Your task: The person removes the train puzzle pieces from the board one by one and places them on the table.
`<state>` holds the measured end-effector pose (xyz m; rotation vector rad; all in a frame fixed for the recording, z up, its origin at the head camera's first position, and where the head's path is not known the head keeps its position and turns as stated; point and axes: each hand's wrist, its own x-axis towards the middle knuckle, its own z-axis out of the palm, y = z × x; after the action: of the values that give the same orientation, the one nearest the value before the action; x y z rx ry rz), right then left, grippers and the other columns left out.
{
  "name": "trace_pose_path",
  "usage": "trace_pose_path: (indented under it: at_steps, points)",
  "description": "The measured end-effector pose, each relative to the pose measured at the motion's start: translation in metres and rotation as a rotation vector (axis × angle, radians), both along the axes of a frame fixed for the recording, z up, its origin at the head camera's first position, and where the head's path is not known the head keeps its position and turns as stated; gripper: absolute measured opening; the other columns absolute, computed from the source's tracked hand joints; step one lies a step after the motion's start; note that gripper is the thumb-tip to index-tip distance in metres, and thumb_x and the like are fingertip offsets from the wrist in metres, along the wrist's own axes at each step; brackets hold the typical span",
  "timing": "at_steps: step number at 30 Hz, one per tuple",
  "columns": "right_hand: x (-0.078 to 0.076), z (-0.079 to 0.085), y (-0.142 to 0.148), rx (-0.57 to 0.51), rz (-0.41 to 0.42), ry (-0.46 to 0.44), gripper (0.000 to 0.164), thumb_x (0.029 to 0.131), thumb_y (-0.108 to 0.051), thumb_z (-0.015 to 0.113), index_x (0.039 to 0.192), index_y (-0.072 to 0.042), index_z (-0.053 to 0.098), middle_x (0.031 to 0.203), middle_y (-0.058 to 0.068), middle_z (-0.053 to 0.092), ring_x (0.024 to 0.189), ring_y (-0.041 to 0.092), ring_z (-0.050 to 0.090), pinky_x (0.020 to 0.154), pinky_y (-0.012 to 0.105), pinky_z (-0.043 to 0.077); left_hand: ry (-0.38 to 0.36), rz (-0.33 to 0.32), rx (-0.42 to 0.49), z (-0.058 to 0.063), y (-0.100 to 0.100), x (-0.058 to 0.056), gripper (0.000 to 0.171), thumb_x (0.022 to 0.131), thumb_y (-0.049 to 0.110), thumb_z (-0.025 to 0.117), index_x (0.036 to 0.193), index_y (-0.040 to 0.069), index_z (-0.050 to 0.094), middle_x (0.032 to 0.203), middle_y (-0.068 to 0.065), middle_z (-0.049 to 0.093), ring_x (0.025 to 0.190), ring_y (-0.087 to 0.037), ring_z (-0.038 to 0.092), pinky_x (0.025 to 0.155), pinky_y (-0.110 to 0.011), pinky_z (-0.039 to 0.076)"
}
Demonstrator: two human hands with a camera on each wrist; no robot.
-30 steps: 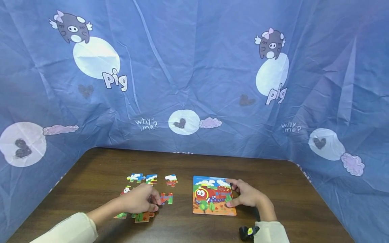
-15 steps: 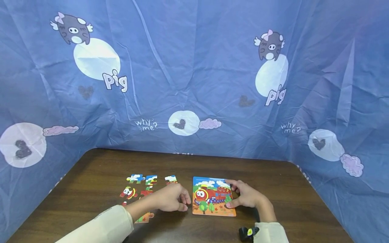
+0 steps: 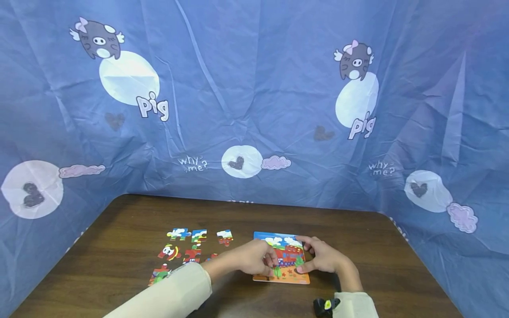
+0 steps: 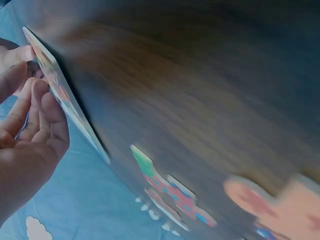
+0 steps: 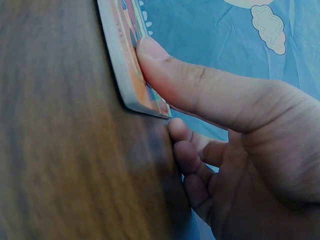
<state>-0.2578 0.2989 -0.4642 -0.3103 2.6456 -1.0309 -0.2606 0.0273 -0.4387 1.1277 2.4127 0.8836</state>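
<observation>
A square picture board (image 3: 292,251) with a red train lies flat on the table, right of centre. My right hand (image 3: 324,257) holds its right side, the thumb (image 5: 172,75) on the printed face and the other fingers curled near the edge. My left hand (image 3: 256,258) is over the board's left part, its fingers (image 4: 52,112) bent and close together at the surface. Whether something sits between those fingertips is hidden. Left of the board lie loose jigsaw pieces, among them a train-face piece (image 3: 169,252) and a cloud piece (image 3: 224,237).
Several more jigsaw pieces, such as a blue-sky one (image 3: 179,234) and a green-and-red one (image 3: 160,274), lie on the dark wooden table (image 3: 131,229). The left sleeve (image 3: 171,291) covers part of them. Blue printed cloth (image 3: 254,101) hangs around the table.
My left hand has moved right, away from the loose pieces and onto the board's left part. My right hand keeps its place on the board.
</observation>
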Motion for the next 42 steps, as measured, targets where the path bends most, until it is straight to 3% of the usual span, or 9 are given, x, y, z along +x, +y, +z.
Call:
trace_pose_path:
  at_steps: [9, 16, 25, 42]
  points:
    - [0.0, 0.0, 0.002, 0.002, 0.039, 0.037, 0.092, 0.074, -0.031, 0.093, 0.151, -0.008, 0.048, 0.114, 0.008, 0.051, 0.105, 0.025, 0.048, 0.093, 0.046, 0.043, -0.117, 0.043, 0.024, -0.002, 0.024, -0.01, 0.019, 0.084, 0.009, 0.085, 0.099, 0.007, 0.074, 0.081, 0.008, 0.066, 0.072, -0.002, 0.059, 0.069, -0.02, 0.05]
    - [-0.001, 0.0, 0.003, 0.006, 0.039, 0.038, 0.092, 0.074, -0.03, 0.094, 0.151, -0.01, 0.049, 0.113, 0.008, 0.05, 0.105, 0.025, 0.048, 0.092, 0.047, 0.042, -0.093, 0.097, -0.011, -0.003, 0.039, -0.014, 0.021, 0.079, 0.008, 0.088, 0.095, 0.009, 0.074, 0.079, 0.007, 0.066, 0.071, -0.001, 0.057, 0.07, -0.019, 0.048]
    - [-0.001, -0.001, 0.004, -0.013, 0.058, 0.028, 0.09, 0.076, -0.028, 0.092, 0.151, -0.008, 0.047, 0.113, 0.009, 0.05, 0.106, 0.026, 0.048, 0.094, 0.049, 0.042, -0.136, 0.141, -0.035, -0.008, 0.05, -0.013, 0.025, 0.075, 0.006, 0.091, 0.09, 0.011, 0.072, 0.082, 0.002, 0.067, 0.071, -0.004, 0.056, 0.069, -0.019, 0.048]
    - [-0.002, -0.003, 0.006, -0.033, 0.061, 0.02, 0.088, 0.077, -0.027, 0.092, 0.151, -0.01, 0.048, 0.115, 0.01, 0.05, 0.107, 0.028, 0.048, 0.093, 0.048, 0.043, -0.102, 0.191, -0.084, -0.011, 0.057, -0.011, 0.028, 0.072, 0.017, 0.095, 0.083, 0.015, 0.069, 0.077, 0.005, 0.061, 0.071, -0.007, 0.054, 0.066, -0.022, 0.046]
